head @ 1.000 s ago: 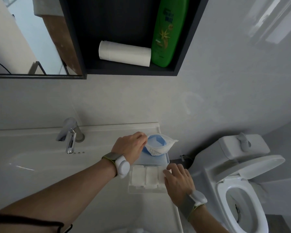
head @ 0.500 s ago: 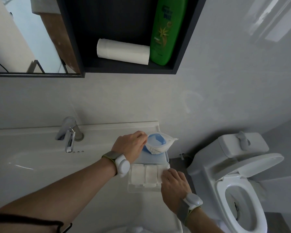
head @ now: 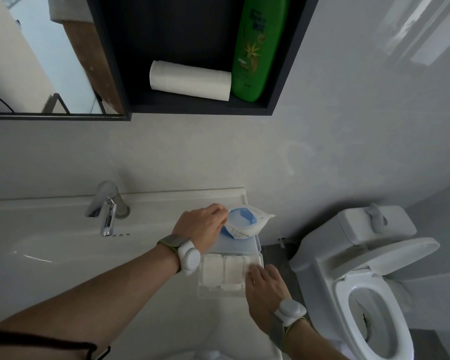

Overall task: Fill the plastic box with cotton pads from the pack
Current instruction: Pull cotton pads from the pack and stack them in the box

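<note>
The plastic box (head: 230,278) is seen lying open on the right end of the washbasin counter (head: 151,203), its lid (head: 238,245) folded back away from the person. Three rows of white cotton pads (head: 220,272) are held in it, and the rightmost row is being pressed down by the right hand (head: 264,284), whose fingers are laid out fairly straight on the pads and close round nothing. Behind the box, resting on the lid, the pack (head: 244,224) is pinched at its open mouth by the left hand (head: 204,227), fingers curled on the film.

The step in hand is judged to be the settling of pads just placed. It is best done with the flat of the fingers, so that the stack is kept square against the box wall and no pad is tilted across the divider. The pack is better kept upright with its mouth held open, so that the next bunch can be drawn without spilling. The box sits near the counter edge beside the toilet (head: 361,281), so downward pressure, not sideways pushing, is advised.

Small dark print is present on the pack, but it cannot be read. On the green bottle (head: 255,48) in the wall shelf (head: 192,107), lettering and a leaf motif are visible, yet the brand cannot be made out. A paper roll (head: 190,80) is laid beside it.
</note>
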Motion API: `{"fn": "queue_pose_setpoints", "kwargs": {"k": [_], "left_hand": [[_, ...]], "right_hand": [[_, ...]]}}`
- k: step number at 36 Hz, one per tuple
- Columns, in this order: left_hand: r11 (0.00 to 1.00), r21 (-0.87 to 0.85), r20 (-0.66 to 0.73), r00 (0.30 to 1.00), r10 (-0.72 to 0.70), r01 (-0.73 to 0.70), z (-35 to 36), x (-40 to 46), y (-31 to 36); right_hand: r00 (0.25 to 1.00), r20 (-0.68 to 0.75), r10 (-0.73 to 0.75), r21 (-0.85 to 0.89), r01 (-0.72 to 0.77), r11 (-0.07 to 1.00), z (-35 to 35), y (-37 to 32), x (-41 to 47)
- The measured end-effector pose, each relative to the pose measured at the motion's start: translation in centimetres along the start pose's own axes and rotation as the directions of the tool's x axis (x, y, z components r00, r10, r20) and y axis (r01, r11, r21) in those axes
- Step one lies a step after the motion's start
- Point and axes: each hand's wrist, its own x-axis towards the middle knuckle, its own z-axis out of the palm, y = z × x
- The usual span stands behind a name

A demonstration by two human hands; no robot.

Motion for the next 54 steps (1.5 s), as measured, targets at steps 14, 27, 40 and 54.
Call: {"fn": "queue_pose_setpoints", "kwargs": {"k": [14, 27, 40, 54], "left_hand": [[1.000, -0.004, 0.010, 1.000, 0.004, -0.004, 0.2, 0.0, -0.3], [0.997, -0.063, 0.019, 0.999, 0.044, -0.043, 0.6, 0.0, -0.8], [0.996, -0.088, 0.023, 1.000, 0.019, -0.017, 0.2, 0.3, -1.5], [0.977, -0.207, 0.050, 0.997, 0.067, -0.055, 1.3, 0.4, -1.7]], "right_hand": [[0.994, -0.011, 0.109, 0.182, -0.106, 0.978, -2.3, 0.7, -0.1], [0.910, -0.393, 0.132, 0.483, 0.082, 0.872, -11.0, 4.9, 7.6], [0.990, -0.138, 0.025, 0.371, 0.028, 0.928, -13.4, 5.1, 11.7], [0.927, 0.373, -0.037, 0.250, -0.062, 0.966, -13.5, 4.7, 14.4]]}}
